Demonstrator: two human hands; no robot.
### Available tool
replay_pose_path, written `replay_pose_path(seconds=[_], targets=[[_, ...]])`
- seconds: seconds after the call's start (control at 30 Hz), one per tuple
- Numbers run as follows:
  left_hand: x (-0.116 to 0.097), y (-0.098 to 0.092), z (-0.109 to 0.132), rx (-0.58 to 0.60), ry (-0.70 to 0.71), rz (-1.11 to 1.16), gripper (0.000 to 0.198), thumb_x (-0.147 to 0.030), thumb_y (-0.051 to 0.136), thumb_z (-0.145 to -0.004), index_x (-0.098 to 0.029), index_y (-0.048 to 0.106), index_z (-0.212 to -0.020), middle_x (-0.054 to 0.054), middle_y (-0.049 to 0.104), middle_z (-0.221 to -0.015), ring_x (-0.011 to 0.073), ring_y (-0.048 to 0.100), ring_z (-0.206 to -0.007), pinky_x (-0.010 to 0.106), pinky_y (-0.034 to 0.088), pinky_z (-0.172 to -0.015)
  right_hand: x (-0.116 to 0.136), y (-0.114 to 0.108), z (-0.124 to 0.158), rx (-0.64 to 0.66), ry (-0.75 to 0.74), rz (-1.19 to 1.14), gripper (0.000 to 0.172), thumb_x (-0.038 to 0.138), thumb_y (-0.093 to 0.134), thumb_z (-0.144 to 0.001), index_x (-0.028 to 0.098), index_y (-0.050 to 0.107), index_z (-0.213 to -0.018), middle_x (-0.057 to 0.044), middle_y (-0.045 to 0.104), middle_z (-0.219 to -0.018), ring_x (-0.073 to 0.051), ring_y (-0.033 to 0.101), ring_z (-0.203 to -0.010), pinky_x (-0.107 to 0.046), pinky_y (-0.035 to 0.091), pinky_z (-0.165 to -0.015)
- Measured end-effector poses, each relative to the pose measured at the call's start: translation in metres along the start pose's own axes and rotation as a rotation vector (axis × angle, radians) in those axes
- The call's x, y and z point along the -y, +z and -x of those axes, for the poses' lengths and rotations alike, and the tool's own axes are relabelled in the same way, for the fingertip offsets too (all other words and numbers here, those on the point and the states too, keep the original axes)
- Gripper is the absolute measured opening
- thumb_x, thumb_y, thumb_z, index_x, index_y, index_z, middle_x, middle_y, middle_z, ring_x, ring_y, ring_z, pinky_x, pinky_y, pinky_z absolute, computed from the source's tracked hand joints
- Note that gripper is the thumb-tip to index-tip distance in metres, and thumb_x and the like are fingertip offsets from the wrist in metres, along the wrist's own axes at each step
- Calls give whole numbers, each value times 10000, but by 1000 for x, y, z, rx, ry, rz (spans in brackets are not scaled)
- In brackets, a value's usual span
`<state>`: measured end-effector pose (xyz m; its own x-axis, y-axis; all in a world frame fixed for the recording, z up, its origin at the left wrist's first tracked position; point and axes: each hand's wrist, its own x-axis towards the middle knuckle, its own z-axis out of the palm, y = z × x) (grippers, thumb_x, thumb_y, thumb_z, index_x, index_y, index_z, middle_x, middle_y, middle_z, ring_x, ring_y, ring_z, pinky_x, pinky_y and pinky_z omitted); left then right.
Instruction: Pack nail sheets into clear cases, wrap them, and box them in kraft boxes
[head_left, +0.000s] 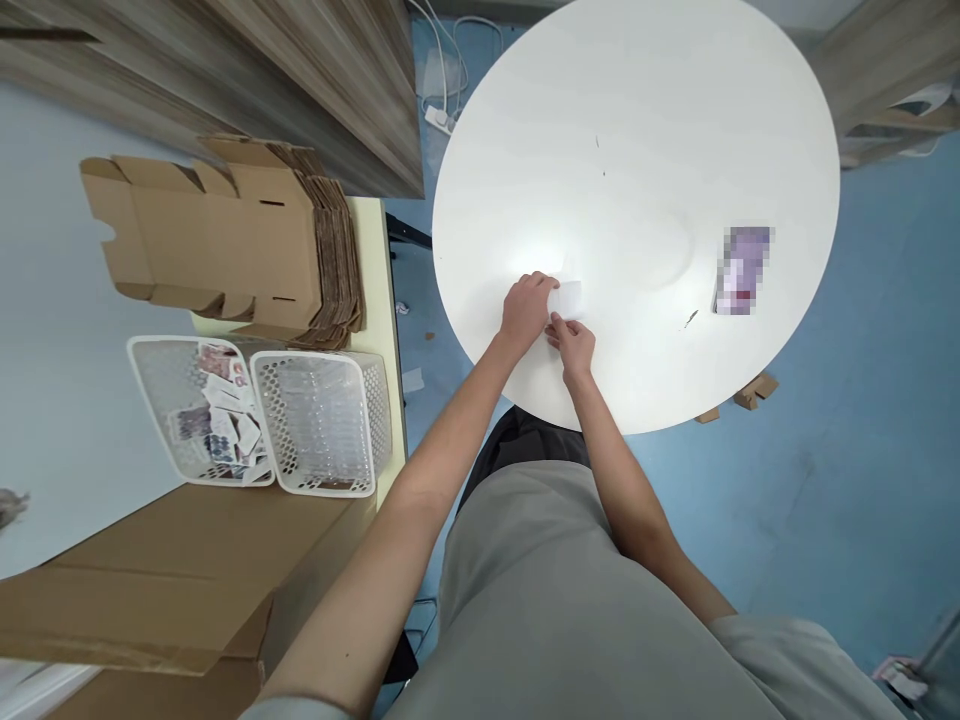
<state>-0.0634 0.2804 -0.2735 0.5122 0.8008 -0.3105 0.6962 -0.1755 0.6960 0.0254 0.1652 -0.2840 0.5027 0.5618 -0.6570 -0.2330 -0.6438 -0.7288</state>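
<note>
A small white sheet [569, 298], perhaps paper or film, is between my hands near the front of the round white table [637, 130]. My left hand [527, 308] curls its fingers over the sheet's left side. Thumb and fingers of my right hand [574, 347] pinch together at the sheet's lower edge. Its pale colour nearly merges with the tabletop, so its exact outline and any folds are hard to make out.
Farther right on the table lies a blurred purple item [744, 270]. On the left side table stand a stack of flattened cardboard boxes [225, 235], a basket of printed packets [161, 400] and a basket of clear plastic pieces [367, 420]. A large open carton [180, 570] is nearer me.
</note>
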Motion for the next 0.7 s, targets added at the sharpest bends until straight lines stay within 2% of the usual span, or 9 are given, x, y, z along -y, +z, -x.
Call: replay_pose_path(seconds=[0.07,0.13,0.23,0.3,0.43,0.57,0.63,0.7], targets=[[4,-3,-1,-28,-49,72,441,-105,454,-1031,-245,763,-1313,112,760,-1346,315,679,-1275,496,569,-1112,11,14,-14,-101,-54,8,489,700,751,-898,244,592,-977,-75,775,-999,-223,775,-924,-378,665,-865],[9,-8,0,-49,-113,183,408,-120,464,-1049,-233,759,-1307,101,777,-1338,279,722,-1232,458,588,-1105,24,26,-27,-135,-92,12,428,589,766,-902,254,554,-1063,-80,779,-1093,-214,773,-956,-368,657,-871],[23,-19,7,-139,-213,320,367,-171,494,-1077,-218,733,-1352,112,779,-1370,238,752,-1221,404,606,-1101,47,47,-43,-40,-92,29,362,456,738,-912,261,520,-1123,-79,788,-1125,-208,777,-963,-348,643,-849],[34,-31,11,-245,-249,309,366,-221,495,-1100,-217,711,-1396,134,744,-1442,237,722,-1309,402,592,-1139,62,66,-49,59,-96,37,330,423,721,-918,260,514,-1116,-68,791,-1088,-209,777,-960,-340,635,-840],[60,-71,8,-414,-261,196,363,-238,532,-1098,-220,677,-1430,153,667,-1544,240,609,-1490,415,525,-1241,88,114,-57,219,-101,-31,341,476,721,-927,257,528,-1102,-55,786,-1061,-222,772,-996,-345,637,-840],[82,-109,-6,-490,-263,205,383,-226,528,-1103,-238,646,-1467,124,705,-1498,226,656,-1428,409,559,-1205,105,157,-69,330,-130,-68,440,628,698,-923,257,534,-1092,-42,759,-1026,-229,753,-989,-349,632,-818],[88,-117,-13,-525,-269,203,375,-234,548,-1099,-239,669,-1454,124,708,-1493,234,670,-1409,407,570,-1191,109,168,-76,344,-194,-26,457,657,681,-924,261,529,-1092,-42,745,-1033,-228,742,-1002,-347,624,-827],[89,-116,-21,-533,-276,215,359,-226,567,-1089,-230,704,-1421,133,707,-1491,243,683,-1390,404,578,-1180,109,169,-85,291,-281,59,416,625,662,-938,259,531,-1085,-54,735,-1061,-226,730,-1021,-350,615,-856]])
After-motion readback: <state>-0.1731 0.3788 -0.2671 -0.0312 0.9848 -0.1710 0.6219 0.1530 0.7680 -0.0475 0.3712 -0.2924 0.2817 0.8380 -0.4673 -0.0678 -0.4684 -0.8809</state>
